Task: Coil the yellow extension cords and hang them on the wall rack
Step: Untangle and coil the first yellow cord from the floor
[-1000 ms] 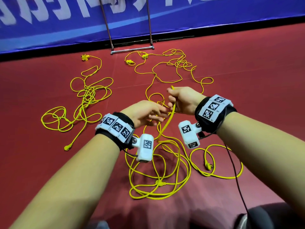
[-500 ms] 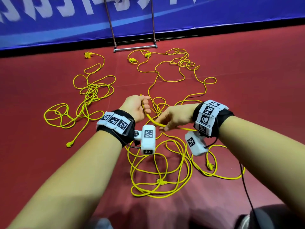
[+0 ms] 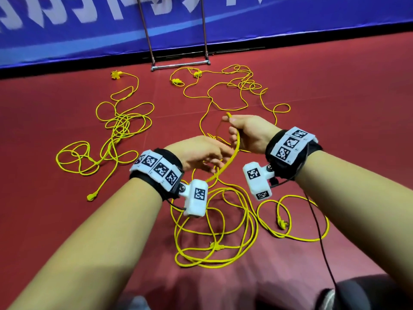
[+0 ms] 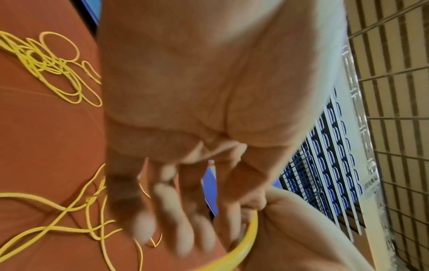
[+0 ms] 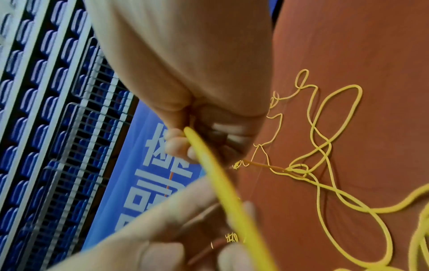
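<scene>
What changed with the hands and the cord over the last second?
Half a second ago the left hand gripped the cord while the right hand reached in below. Now the right hand grips it, raised up and away, and the left hand, lower and nearer, has let go, fingers spread. The loose cords on the floor and the metal rack lie as before.

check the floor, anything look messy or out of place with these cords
Yes. The yellow extension cords lie in loose, overlapping tangles across the red floor, plug ends scattered near the metal rack base. Only the strand pinched in the right hand is lifted; the left hand reaches toward it. No damage is visible.
</scene>
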A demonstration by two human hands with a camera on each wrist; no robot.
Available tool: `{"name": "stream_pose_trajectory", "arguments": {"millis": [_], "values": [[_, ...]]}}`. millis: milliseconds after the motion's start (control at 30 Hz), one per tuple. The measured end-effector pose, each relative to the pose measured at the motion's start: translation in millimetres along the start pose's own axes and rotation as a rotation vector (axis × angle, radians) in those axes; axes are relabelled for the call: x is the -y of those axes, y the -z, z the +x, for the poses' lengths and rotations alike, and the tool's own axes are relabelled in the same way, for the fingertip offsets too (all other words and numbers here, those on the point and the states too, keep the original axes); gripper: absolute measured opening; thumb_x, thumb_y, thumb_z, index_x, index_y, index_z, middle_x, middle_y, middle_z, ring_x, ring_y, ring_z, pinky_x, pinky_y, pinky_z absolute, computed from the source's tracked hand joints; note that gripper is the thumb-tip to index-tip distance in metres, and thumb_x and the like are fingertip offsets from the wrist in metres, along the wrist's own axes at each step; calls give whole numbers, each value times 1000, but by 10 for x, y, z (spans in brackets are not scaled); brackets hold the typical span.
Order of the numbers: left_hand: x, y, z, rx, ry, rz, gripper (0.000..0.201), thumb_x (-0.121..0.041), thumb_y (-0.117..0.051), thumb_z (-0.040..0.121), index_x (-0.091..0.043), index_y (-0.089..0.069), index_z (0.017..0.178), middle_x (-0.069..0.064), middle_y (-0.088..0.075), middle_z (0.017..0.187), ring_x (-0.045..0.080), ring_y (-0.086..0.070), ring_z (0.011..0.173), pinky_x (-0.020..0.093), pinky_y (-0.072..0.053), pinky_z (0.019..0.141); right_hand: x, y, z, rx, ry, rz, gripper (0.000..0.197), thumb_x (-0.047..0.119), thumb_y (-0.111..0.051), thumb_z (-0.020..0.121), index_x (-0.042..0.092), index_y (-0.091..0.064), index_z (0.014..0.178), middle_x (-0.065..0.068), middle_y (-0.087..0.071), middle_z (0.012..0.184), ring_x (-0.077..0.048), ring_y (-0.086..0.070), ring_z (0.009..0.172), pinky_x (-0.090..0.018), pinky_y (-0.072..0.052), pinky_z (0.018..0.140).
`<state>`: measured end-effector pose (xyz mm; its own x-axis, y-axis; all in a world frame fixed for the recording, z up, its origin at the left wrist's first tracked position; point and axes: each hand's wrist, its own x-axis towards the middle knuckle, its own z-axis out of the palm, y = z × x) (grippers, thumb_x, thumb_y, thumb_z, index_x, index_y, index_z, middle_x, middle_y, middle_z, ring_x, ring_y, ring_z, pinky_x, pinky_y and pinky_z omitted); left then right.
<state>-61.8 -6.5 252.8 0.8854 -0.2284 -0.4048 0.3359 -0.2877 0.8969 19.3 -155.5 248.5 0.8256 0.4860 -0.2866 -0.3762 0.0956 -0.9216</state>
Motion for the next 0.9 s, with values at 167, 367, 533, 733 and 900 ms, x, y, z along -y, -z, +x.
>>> {"name": "stream_pose_trajectory", "arguments": {"millis": [167, 367, 533, 733, 900], "values": [[8, 196, 63, -339, 10, -523, 23, -28, -41, 98, -15, -60, 92, 7, -68, 94, 21, -64, 78, 31, -48, 71, -8, -93, -39, 245, 186, -335, 33, 8, -46, 102, 12, -56, 133, 2, -46, 61, -12, -44, 54, -20, -42, 53], [23, 260, 56, -417, -62, -806, 37, -37, -41, 103, -4, -55, 94, 3, -60, 64, 18, -59, 56, 24, -53, 48, -137, -201, -31, 482, 259, -1034, 27, 8, -62, 94, 11, -69, 120, 4, -45, 66, -15, -39, 61, -29, -40, 62], [20, 196, 42, -448, -162, -667, 15, -11, -43, 101, -6, -55, 108, -1, -37, 64, 9, -33, 39, 19, -38, 44, -190, -133, -54, 398, 8, -862, 24, 4, -57, 96, 18, -64, 114, -7, -65, 88, -18, -61, 79, -31, -47, 71], [-145, 93, -34, -162, -176, -302, 23, -11, -40, 103, -6, -62, 109, -3, -44, 62, 6, -27, 39, 17, -26, 41, -9, -57, -28, 40, -155, -72, 42, 45, -29, 105, 9, -51, 98, -7, -65, 73, -22, -65, 69, -34, -51, 70], [-103, -13, -44, 45, -131, -104, 21, -10, -45, 102, -6, -64, 109, -2, -50, 64, 8, -28, 45, 19, -29, 43, 52, -5, -3, -92, -189, 109, 26, 29, -43, 104, 12, -52, 86, 1, -56, 61, -13, -56, 43, -21, -49, 50]]}}
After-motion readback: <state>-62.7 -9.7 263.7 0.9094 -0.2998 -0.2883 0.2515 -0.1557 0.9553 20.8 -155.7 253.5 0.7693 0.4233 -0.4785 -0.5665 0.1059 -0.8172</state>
